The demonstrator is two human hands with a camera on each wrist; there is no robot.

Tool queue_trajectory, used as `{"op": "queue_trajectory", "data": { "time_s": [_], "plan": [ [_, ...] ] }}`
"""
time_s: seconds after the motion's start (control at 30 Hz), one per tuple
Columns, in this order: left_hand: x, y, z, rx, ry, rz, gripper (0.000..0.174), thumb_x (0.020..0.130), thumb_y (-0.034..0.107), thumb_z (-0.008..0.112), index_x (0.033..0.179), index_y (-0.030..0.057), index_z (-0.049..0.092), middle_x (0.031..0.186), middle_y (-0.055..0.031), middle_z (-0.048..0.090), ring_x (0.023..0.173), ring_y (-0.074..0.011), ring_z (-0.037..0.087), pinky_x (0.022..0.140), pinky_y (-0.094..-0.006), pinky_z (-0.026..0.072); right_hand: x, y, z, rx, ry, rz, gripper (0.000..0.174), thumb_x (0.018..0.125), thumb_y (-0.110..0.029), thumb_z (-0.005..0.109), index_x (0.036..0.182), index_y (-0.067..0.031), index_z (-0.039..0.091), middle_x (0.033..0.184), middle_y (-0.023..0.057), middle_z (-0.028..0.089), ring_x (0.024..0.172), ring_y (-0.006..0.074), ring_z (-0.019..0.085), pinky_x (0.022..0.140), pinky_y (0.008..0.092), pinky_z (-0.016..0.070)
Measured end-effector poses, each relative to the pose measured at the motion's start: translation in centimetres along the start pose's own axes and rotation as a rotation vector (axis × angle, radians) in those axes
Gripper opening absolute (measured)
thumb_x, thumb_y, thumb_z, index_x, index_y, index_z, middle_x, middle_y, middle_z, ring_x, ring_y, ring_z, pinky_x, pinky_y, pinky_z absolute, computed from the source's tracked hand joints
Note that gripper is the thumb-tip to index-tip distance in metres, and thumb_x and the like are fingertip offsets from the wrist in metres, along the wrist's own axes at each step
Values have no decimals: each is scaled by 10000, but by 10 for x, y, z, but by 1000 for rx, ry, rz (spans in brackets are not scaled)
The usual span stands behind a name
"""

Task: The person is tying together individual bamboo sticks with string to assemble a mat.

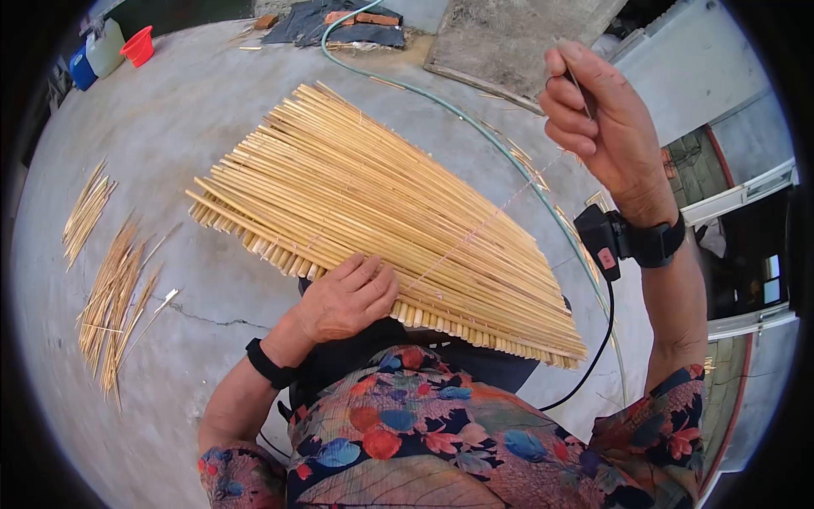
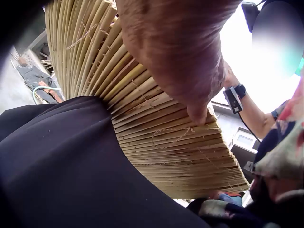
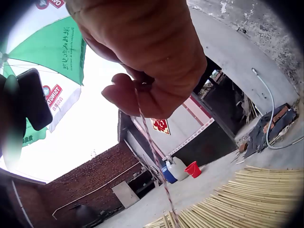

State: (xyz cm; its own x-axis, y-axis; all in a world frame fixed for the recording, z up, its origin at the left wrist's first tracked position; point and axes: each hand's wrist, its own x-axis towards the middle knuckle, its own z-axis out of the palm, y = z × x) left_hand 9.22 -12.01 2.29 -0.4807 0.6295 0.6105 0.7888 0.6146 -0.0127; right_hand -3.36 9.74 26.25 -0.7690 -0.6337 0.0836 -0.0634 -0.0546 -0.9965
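Observation:
A fan-shaped mat of straw-coloured stalks (image 1: 365,187), stitched across with string, lies over the person's lap. The left hand (image 1: 349,299) grips its near edge, fingers on top; in the left wrist view the thumb (image 2: 197,114) lies against the stitched underside (image 2: 166,142). Raised at the upper right, the right hand (image 1: 593,114) pinches a thin, dark metal needle-like piece (image 1: 580,89) in curled fingers. A pink-and-white twisted string (image 1: 487,222) runs taut from this hand down to the mat near the left hand. The string (image 3: 154,154) also hangs below the fist in the right wrist view.
Loose stalks (image 1: 114,305) lie on the concrete floor at left. A green hose (image 1: 458,114) curves past the mat's far side. A red bucket (image 1: 138,46) and jugs (image 1: 103,47) stand at the back left. Bricks (image 1: 360,18) rest on dark sheeting at the back.

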Motion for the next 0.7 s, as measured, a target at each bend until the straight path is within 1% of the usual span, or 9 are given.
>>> {"op": "queue_trajectory", "data": {
  "time_s": [0.1, 0.13, 0.23, 0.33, 0.37, 0.43, 0.47, 0.53, 0.7],
  "plan": [
    [-5, 3, 13, 8, 47, -11, 351, 729, 218, 620, 1017, 23, 572, 1035, -96, 582, 1011, -270, 553, 886, -387, 440, 8, -80, -70, -252, 168, -230, 203, 947, -200, 475, 944, 2, 499, 647, -38, 388, 464, -12, 295, 356, 131, 244],
    [-8, 1, 16, 31, 76, -11, 349, 742, 229, 599, 1020, 22, 563, 1034, -102, 572, 1020, -268, 538, 893, -385, 429, 7, -81, -71, -251, 188, -239, 215, 943, -229, 492, 906, -24, 544, 638, -48, 401, 467, -11, 304, 363, 135, 232],
    [-4, 1, 10, 23, 54, -14, 345, 746, 222, 596, 1028, 26, 561, 1034, -96, 573, 1021, -266, 538, 902, -385, 423, -1, -57, -52, -938, 377, -126, 269, 921, -298, 538, 784, -85, 629, 632, -52, 441, 539, -2, 349, 440, 161, 266],
    [-2, 1, 9, -3, 9, -18, 365, 737, 226, 609, 1045, 32, 579, 1066, -102, 578, 1039, -281, 548, 893, -407, 437, -17, 46, 11, -1092, -225, 121, 243, 851, -239, 620, 807, -4, 579, 686, 55, 548, 637, 148, 474, 588, 289, 394],
    [-4, 2, 10, -1, 8, -18, 365, 737, 226, 609, 1045, 32, 579, 1066, -102, 578, 1039, -281, 548, 893, -407, 437, -16, 45, 15, -1083, -180, 211, 210, 814, -220, 642, 819, -15, 593, 715, 120, 570, 655, 205, 525, 603, 324, 414],
    [-2, 4, 13, 24, 24, -36, 360, 739, 235, 601, 1036, 32, 585, 1069, -101, 577, 1035, -280, 552, 889, -408, 443, -3, 91, -3, -1352, -385, -12, 138, 808, -113, 569, 921, -42, 602, 837, 124, 574, 813, 283, 570, 698, 359, 444],
    [-3, 4, 13, 24, 21, -36, 360, 739, 235, 601, 1036, 32, 585, 1069, -101, 577, 1035, -280, 552, 889, -408, 443, -3, 105, -10, -1349, -385, -12, 138, 808, -113, 569, 921, -42, 602, 837, 124, 574, 813, 283, 570, 698, 359, 444],
    [-6, 2, 12, 27, 43, -31, 337, 743, 222, 603, 1021, 33, 593, 1072, -99, 577, 1030, -276, 557, 885, -404, 451, 15, 117, -16, -1679, -360, -415, 241, 776, -101, 616, 1009, -55, 580, 921, 108, 555, 872, 294, 535, 737, 359, 428],
    [-17, 4, 18, 5, 56, -39, 300, 751, 185, 591, 1017, 47, 588, 1079, -93, 567, 1051, -267, 545, 912, -401, 435, -15, 137, 36, -1286, -667, -197, 214, 775, -165, 631, 967, -83, 583, 884, 85, 546, 869, 285, 533, 755, 373, 416]
  ]
}}
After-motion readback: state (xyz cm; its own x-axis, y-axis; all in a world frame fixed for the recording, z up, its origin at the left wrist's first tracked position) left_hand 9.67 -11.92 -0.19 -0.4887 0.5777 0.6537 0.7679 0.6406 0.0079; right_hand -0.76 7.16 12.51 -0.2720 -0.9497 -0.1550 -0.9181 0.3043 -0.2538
